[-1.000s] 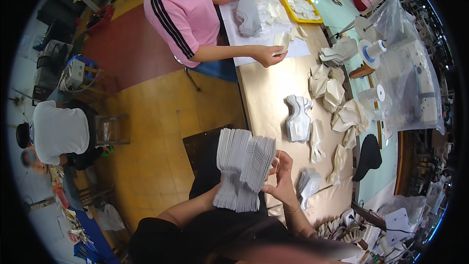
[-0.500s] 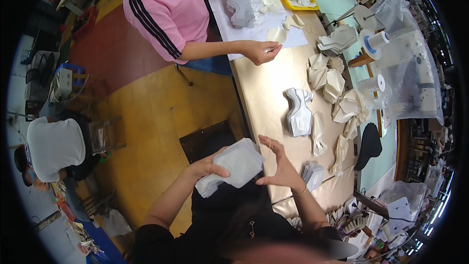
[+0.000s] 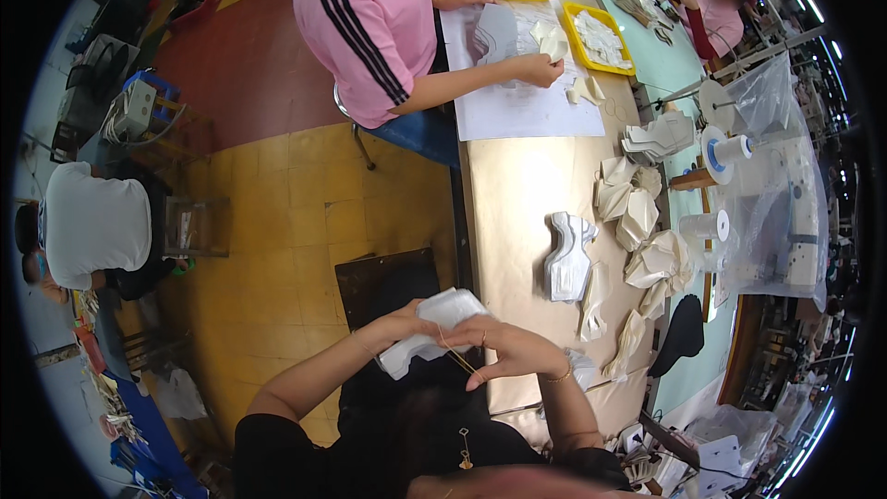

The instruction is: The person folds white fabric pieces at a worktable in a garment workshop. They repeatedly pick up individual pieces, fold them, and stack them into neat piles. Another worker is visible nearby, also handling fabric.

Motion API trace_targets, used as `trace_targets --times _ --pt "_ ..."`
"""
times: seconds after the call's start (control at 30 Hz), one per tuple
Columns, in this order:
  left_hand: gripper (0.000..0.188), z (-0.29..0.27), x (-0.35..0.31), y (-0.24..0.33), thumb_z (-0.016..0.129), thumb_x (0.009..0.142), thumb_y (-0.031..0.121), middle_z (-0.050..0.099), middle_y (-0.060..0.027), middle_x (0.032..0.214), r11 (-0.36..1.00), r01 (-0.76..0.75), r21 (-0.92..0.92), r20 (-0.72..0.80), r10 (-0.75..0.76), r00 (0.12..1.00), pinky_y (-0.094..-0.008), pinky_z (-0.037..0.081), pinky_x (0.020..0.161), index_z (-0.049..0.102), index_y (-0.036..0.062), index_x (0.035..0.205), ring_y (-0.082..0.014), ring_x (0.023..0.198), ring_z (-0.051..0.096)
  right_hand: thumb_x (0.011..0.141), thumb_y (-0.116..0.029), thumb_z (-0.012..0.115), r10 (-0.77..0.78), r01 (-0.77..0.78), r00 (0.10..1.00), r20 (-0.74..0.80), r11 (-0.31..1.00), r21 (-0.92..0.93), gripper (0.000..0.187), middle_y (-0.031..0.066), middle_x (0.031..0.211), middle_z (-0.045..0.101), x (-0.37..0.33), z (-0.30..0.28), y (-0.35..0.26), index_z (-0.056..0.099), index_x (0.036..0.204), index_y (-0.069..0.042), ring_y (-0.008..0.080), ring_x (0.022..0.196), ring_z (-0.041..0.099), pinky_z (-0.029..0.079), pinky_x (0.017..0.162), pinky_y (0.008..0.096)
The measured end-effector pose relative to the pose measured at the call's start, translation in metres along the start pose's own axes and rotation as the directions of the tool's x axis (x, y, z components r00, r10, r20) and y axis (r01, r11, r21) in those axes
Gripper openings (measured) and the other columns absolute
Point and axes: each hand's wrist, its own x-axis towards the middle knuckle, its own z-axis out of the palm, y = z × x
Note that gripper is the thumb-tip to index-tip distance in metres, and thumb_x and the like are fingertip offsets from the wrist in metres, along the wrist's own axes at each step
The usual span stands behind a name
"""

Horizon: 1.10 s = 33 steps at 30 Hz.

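My left hand grips a stack of white, shaped flat pieces over my lap, fingers closed around its left side. At the stack's right side, my right hand has a thin yellowish rubber band stretched on its fingers. The band runs from near the thumb tip up to the stack. My right fingertips reach over the top pieces, and how far the band goes round them is hidden. On the table beside me lies another bundle of grey-white shaped pieces.
Cream fabric pieces lie in loose heaps along the table. A co-worker in a pink shirt handles cream pieces at the far end, near yellow trays. Thread cones stand on the right. Another person sits at left.
My right hand has moved left onto the stack, bringing the stretched band against it. The co-worker's hand has moved back toward the pieces on the white sheet. The whole view has shifted slightly.
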Motion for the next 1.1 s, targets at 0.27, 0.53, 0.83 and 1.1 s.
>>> trace_targets --times 0.27,0.53,0.83,1.1 --pt "0.07 -0.03 -0.002 -0.029 0.071 0.084 0.04 0.063 -0.019 0.122 0.685 -0.157 -0.711 -0.092 0.131 0.987 -0.0477 0.051 0.097 0.047 -0.0019 0.136 -0.033 0.111 0.062 0.104 -0.028 0.044 0.564 -0.597 0.768 -0.304 0.802 -0.017 0.04 0.0187 0.094 0.065 -0.045 0.04 0.03 0.068 0.095 0.002 0.0313 0.081 0.064 0.051 0.079 0.0363" --pt "0.09 -0.013 -0.022 -0.036 0.069 0.079 0.058 0.055 -0.0188 0.131 0.627 -0.282 -0.726 -0.147 0.259 0.955 -0.0538 0.05 0.097 0.036 0.0052 0.146 -0.0364 0.117 0.057 0.104 -0.036 0.042 0.445 -0.583 0.67 -0.594 0.811 -0.051 0.042 0.0206 0.105 0.065 -0.055 0.049 0.065 0.059 0.12 -0.002 0.0382 0.094 0.063 0.051 0.083 0.0443" --pt "0.087 -0.024 -0.041 -0.023 0.075 0.077 0.047 0.056 -0.0174 0.13 0.732 -0.371 -0.572 -0.143 0.357 0.923 -0.0512 0.05 0.098 0.039 0.0033 0.143 -0.0356 0.116 0.057 0.102 -0.034 0.046 0.494 -0.401 0.844 -0.208 0.84 0.365 0.038 0.0139 0.092 0.067 -0.1 -0.002 0.045 0.059 0.117 -0.002 0.0284 0.072 0.064 0.052 0.072 0.0415" --pt "0.08 0.017 0.02 0.005 0.08 0.076 0.034 0.059 -0.0146 0.126 0.684 -0.583 -0.439 -0.469 0.378 0.798 -0.0441 0.051 0.098 0.043 0.0005 0.138 -0.0312 0.114 0.059 0.096 -0.004 0.051 0.557 0.943 0.334 -0.76 -0.19 0.275 0.022 0.0091 0.123 0.061 -0.09 0.046 0.084 0.056 0.116 0.001 0.02 0.099 0.065 0.058 0.079 0.0264"
